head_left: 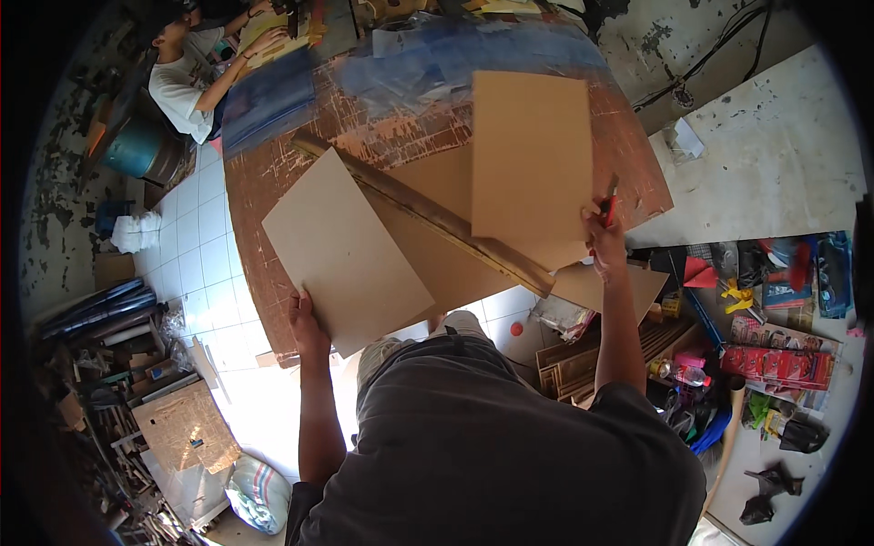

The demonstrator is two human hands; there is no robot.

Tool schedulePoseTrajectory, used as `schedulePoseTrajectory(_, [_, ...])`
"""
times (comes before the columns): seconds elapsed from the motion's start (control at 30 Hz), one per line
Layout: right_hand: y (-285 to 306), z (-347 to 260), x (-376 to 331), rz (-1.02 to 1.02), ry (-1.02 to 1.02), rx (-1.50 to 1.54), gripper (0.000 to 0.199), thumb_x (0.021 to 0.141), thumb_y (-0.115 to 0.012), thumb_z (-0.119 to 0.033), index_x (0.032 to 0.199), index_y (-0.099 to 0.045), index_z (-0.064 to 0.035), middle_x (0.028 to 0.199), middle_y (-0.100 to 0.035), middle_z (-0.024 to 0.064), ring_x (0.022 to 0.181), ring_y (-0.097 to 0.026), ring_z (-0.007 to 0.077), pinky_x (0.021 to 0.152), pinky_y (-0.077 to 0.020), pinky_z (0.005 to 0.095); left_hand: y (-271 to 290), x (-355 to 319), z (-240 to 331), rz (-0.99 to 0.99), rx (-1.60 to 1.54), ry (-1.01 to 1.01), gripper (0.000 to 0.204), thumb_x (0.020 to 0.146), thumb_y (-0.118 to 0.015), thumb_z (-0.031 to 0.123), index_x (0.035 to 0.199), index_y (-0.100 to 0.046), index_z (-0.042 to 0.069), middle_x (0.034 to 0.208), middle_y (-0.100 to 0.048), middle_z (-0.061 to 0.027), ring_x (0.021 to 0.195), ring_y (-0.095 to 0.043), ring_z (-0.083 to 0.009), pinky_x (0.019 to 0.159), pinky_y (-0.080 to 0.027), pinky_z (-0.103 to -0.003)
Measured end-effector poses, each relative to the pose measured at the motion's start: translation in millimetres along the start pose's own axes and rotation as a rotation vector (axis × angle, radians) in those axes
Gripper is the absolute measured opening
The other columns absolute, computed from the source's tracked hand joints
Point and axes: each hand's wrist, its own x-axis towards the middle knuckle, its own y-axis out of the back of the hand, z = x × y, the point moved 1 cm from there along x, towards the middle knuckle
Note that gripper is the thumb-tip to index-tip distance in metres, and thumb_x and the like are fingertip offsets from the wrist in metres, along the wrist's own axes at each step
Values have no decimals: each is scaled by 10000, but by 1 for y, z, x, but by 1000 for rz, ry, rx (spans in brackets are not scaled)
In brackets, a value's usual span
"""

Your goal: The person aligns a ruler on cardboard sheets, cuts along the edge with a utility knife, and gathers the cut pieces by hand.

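Observation:
My left hand [308, 326] grips the lower left edge of a greyish cardboard sheet [346, 255], thumb on top, the sheet tilted over the table's near side. My right hand [604, 244] is closed on the lower right corner of a brown cardboard sheet [531, 155]. The same hand also holds a red utility knife [610, 202], its tip pointing away from me. Between the two sheets a long wooden straightedge [423, 211] lies slantwise. Under it rests a larger brown cardboard piece [446, 273], partly hidden by the held sheets.
The scratched brown worktable [255, 200] carries bluish plastic sheets [410, 59] along its far side. At the far left another person [187, 82] works with yellow material. Cardboard strips [583, 369] stand below right, beside a cluttered heap [774, 364]. Wood scraps [118, 455] pile up left.

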Motion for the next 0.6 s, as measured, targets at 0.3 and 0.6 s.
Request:
schedulePoseTrajectory(0.3, [150, 40, 124, 434, 39, 29, 457, 898, -669, -100, 1342, -561, -102, 683, -560, -53, 464, -429, 58, 393, -353, 231, 24, -19, -17, 89, 240, -60, 227, 1041, -479, 213, 1149, -570, 36, 999, -648, -58, 920, -612, -138, 815, -501, -295])
schedulePoseTrajectory(0.6, [96, 55, 127, 688, 555, -999, 273, 892, -582, -184, 1095, -677, -28, 768, -659, 156, 644, -620, 341, 605, -498, 445, 3, -21, -24, 181, 366, -112, 222, 1001, -549, 163, 1148, -625, 15, 993, -682, -52, 907, -600, -112, 793, -469, -267])
